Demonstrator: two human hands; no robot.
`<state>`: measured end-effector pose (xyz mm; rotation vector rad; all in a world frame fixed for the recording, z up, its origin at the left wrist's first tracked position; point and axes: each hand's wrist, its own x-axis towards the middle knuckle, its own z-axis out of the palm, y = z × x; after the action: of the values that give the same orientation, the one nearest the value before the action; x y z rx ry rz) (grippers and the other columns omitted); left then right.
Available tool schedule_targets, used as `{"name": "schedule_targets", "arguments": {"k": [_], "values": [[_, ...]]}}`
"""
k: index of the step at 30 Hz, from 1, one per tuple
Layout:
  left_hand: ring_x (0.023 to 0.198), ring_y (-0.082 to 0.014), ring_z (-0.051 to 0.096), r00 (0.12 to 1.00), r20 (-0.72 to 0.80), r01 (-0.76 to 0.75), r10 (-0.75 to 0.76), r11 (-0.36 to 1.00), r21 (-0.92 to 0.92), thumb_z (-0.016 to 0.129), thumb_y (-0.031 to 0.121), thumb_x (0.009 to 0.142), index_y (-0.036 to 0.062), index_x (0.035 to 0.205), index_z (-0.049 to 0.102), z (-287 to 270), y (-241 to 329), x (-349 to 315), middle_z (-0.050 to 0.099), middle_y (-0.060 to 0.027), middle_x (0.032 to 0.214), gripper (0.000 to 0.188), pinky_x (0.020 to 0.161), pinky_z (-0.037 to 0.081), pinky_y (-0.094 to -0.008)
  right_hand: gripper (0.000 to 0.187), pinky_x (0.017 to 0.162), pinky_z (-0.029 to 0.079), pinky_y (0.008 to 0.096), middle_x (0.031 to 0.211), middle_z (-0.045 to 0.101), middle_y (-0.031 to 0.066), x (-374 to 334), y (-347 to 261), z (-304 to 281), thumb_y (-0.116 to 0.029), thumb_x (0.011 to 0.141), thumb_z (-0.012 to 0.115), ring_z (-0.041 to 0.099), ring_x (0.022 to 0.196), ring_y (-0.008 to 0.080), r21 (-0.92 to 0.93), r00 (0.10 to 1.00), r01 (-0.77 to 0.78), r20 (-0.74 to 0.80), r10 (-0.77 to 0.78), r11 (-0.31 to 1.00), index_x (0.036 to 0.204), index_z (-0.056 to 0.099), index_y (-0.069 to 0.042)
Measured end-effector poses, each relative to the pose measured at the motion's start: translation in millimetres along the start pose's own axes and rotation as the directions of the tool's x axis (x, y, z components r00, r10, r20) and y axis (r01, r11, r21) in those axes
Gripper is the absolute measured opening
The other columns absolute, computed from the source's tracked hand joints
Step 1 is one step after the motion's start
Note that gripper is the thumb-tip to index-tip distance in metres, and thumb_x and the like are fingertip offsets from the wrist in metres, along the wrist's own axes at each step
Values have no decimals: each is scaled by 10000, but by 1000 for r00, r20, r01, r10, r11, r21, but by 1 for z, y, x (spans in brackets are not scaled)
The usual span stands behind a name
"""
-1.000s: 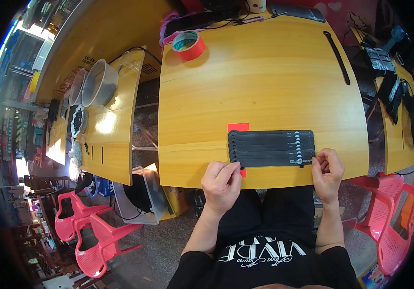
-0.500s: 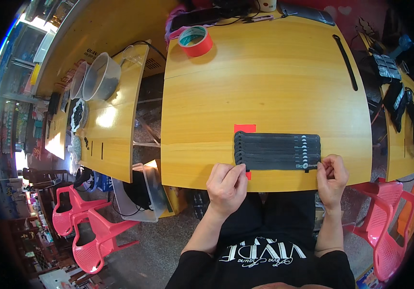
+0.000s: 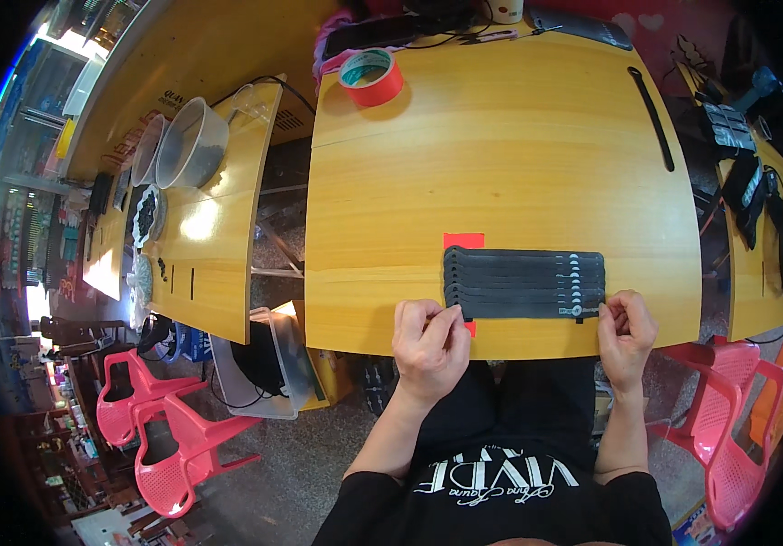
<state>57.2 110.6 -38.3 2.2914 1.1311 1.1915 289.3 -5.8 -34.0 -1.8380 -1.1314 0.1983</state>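
Several flat black straps (image 3: 510, 273) lie overlapped in a neat row near the table's front edge, with rounded, holed ends at the left and pale printed marks towards the right. At the left end of the nearest strap, my left hand (image 3: 430, 344) has thumb and fingers pinched together. My right hand (image 3: 627, 332) pinches the right end of that same strap, its other fingers curled. A red tape piece (image 3: 464, 240) shows beyond the row's left end; another shows beside my left fingertips. The pinched strap tips are hidden by my fingers.
A red tape roll (image 3: 373, 80) stands at the table's far left. One loose black strap (image 3: 651, 118) lies along the right side. Plastic tubs (image 3: 193, 146) stand on a side table to the left. Pink chairs (image 3: 173, 455) flank the table (image 3: 391, 200), with a clear bin (image 3: 268, 364) below.
Almost nothing differs. The view has shifted very slightly; both hands stay at the two ends of the nearest strap.
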Motion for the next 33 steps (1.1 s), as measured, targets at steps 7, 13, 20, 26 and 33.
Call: {"name": "schedule_targets", "arguments": {"k": [7, 13, 20, 26, 33], "values": [[702, -245, 573, 999, -43, -13, 12, 999, -30, 706, -97, 683, -24, 821, 704, -2, -4, -3, 564, -113, 800, 156, 572, 474, -326, 104, 498, 378, 255, 667, 518, 62, 2, 3, 5, 97, 794, 623, 487, 533, 124, 61, 999, 36, -20, -35, 997, 800, 584, 1], [1101, -371, 591, 941, 143, -309, 307, 951, -2, 669, 9, 808, -36, 1167, 651, -9, 18, -18, 625, -203, 1164, 362, 948, 466, -454, 283, 765, 511, 446, 988, 681, 171, -25, -32, 15, -71, 807, 702, 658, 908, 344, -240, 850, 506, -21, -526, 828, 1072, 653, 17], [1163, -369, 582, 946, 205, -288, 250, 940, 181, 646, 69, 866, -24, 1103, 689, -7, -6, -27, 649, -165, 1230, 258, 992, 418, -459, 630, 985, 354, 458, 1393, 545, 162, -60, -38, 49, -493, 899, 587, 489, 1310, 300, -399, 847, 532, 257, -466, 747, 1301, 568, -10], [1086, -348, 613, 954, 145, -283, 262, 946, 157, 679, 65, 834, -3, 1000, 725, -15, 1, -14, 708, -103, 1133, 186, 934, 436, -426, 576, 980, 344, 469, 1381, 554, 133, -54, 7, -21, -454, 918, 586, 496, 1281, 281, -569, 916, 388, 154, -369, 725, 1309, 571, -31], [1070, -366, 607, 991, 112, 98, -77, 976, -196, 675, 20, 843, -42, 1050, 680, -38, -29, 21, 688, -202, 1061, 217, 931, 479, -446, 423, 904, 442, 455, 1155, 608, 187, 35, 29, -39, -137, 823, 707, 551, 1108, 369, -377, 921, 364, 9, -389, 852, 1204, 578, -5]]}}
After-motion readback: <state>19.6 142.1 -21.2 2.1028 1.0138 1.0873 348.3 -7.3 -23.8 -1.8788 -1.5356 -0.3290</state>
